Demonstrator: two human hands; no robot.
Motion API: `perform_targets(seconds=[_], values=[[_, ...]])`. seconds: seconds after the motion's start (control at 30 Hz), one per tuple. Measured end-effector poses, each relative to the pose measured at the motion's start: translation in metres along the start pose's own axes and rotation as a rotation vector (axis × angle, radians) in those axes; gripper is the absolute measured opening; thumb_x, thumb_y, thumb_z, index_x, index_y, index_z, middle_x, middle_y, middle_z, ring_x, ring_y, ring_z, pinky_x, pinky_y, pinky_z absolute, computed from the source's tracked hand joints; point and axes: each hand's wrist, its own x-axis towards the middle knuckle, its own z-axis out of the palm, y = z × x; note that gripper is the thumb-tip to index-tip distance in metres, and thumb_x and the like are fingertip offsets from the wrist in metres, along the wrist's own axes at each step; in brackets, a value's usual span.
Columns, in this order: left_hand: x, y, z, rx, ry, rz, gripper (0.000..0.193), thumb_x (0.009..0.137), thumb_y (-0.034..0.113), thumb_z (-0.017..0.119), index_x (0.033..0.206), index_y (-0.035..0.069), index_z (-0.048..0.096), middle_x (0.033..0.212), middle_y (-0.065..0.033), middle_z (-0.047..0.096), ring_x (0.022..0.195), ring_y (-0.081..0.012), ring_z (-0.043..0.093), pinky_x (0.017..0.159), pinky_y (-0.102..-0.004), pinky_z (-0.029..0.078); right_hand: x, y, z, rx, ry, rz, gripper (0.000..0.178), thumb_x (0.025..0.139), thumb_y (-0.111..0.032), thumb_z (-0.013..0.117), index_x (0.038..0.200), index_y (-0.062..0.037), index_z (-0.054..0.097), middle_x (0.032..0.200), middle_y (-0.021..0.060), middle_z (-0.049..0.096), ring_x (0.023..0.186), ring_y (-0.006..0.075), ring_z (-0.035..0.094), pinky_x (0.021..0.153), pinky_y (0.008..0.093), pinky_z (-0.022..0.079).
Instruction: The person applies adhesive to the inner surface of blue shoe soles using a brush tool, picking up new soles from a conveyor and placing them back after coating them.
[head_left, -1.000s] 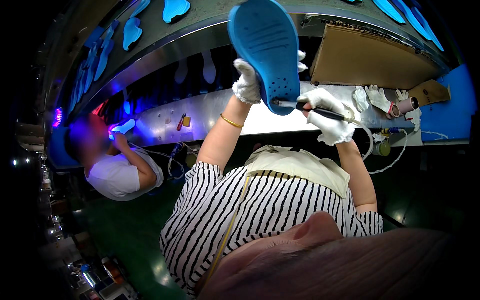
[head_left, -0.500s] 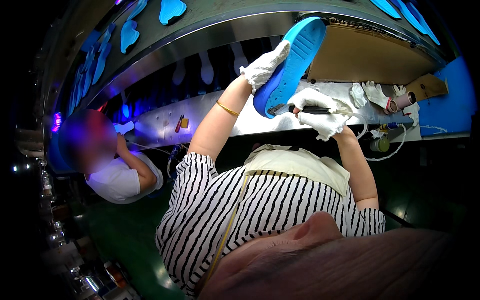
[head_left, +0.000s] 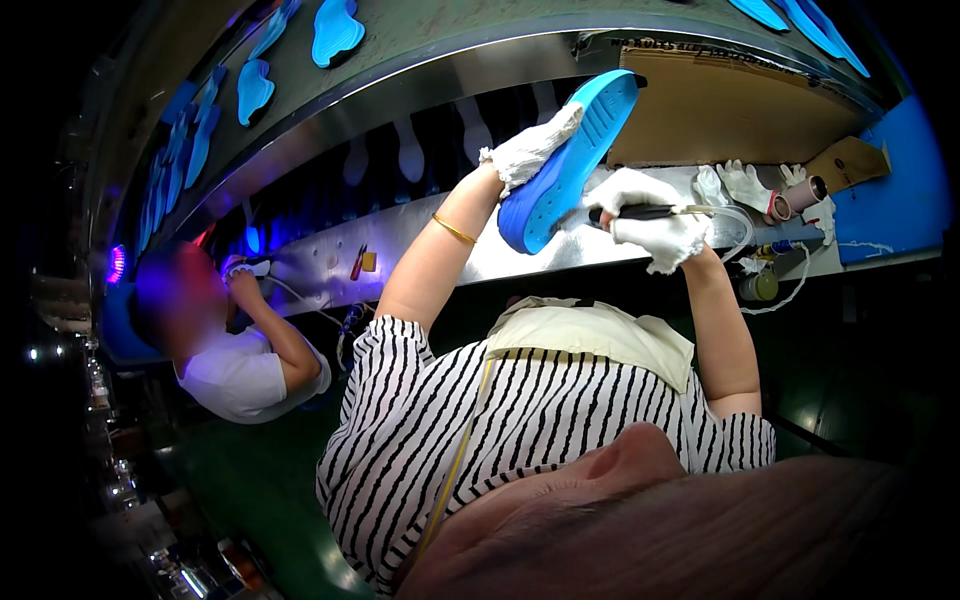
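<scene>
My left hand [head_left: 537, 148], in a white glove, grips a blue insole [head_left: 570, 170] by its left edge. The insole is held up and tilted over the metal bench, heel end toward me, its holed and ridged face showing. In my gloved right hand [head_left: 655, 222] is a slim black-handled tool [head_left: 648, 212] with a clear hose [head_left: 742, 226] at its back end. The fingers are wrapped round the handle. The tool's tip points toward the insole's heel; the tip is blurred, and I cannot tell whether it touches.
Light blue insoles [head_left: 336, 32] lie on the belt [head_left: 430, 45] beyond the bench. White gloves [head_left: 742, 183], a thread spool [head_left: 803, 196] and a cardboard sheet [head_left: 740, 115] are on the right. A small yellow block [head_left: 370, 262] lies left. Another person [head_left: 245, 370] works at far left.
The insole has come down a little toward me. My right hand has shifted slightly right, and the tool's tip has drawn back from the heel. The person at left has moved a little.
</scene>
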Motion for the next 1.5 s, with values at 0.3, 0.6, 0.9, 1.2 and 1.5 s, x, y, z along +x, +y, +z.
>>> perform_targets(seconds=[0.3, 0.6, 0.9, 1.2, 1.5], values=[[-0.012, 0.005, -0.003, -0.097, 0.067, 0.071, 0.074, 0.089, 0.063, 0.052, 0.133, 0.004, 0.049, 0.105, -0.0129, 0.064, 0.085, -0.018, 0.065, 0.078, -0.0329, 0.056, -0.003, -0.005, -0.017, -0.136, -0.013, 0.008, 0.013, 0.072, 0.002, 0.064, 0.083, -0.0038, 0.062, 0.091, 0.0063, 0.062, 0.08, 0.0125, 0.058, 0.076, 0.0271, 0.05], [-0.021, -0.044, -0.046, -0.895, -0.218, -0.04, 0.092, 0.086, 0.075, 0.038, 0.143, 0.002, 0.035, 0.134, -0.0212, 0.051, 0.115, -0.0386, 0.056, 0.099, -0.0525, 0.046, -0.016, 0.017, -0.018, 0.16, 0.441, 0.04, 0.023, 0.082, 0.0, 0.071, 0.101, -0.002, 0.058, 0.098, 0.01, 0.068, 0.09, 0.0139, 0.065, 0.083, 0.0298, 0.053], [-0.024, -0.076, 0.044, -1.128, -0.195, 0.064, 0.064, 0.094, 0.053, 0.049, 0.134, 0.003, 0.046, 0.122, -0.0199, 0.058, 0.109, -0.0307, 0.061, 0.096, -0.0442, 0.05, -0.008, 0.029, -0.012, -0.027, 0.616, 0.031, 0.023, 0.082, -0.002, 0.069, 0.102, -0.0006, 0.058, 0.093, 0.0075, 0.067, 0.087, 0.0124, 0.065, 0.08, 0.0264, 0.052], [-0.013, -0.075, 0.063, -1.039, -0.164, 0.189, 0.088, 0.085, 0.074, 0.041, 0.144, 0.009, 0.031, 0.138, -0.0153, 0.046, 0.122, -0.0305, 0.05, 0.105, -0.0458, 0.042, -0.007, 0.016, 0.014, 0.105, 0.457, 0.017, 0.022, 0.081, 0.004, 0.066, 0.102, -0.0014, 0.058, 0.094, 0.0072, 0.064, 0.08, 0.0102, 0.063, 0.075, 0.0254, 0.052], [-0.003, -0.072, 0.056, -1.105, -0.098, 0.238, 0.094, 0.084, 0.078, 0.036, 0.141, 0.003, 0.035, 0.129, -0.019, 0.052, 0.115, -0.0339, 0.054, 0.1, -0.0488, 0.046, -0.014, 0.015, 0.025, -0.254, 0.332, -0.028, 0.02, 0.077, 0.004, 0.068, 0.094, -0.0029, 0.062, 0.088, 0.0044, 0.06, 0.077, 0.0094, 0.061, 0.07, 0.0253, 0.052]])
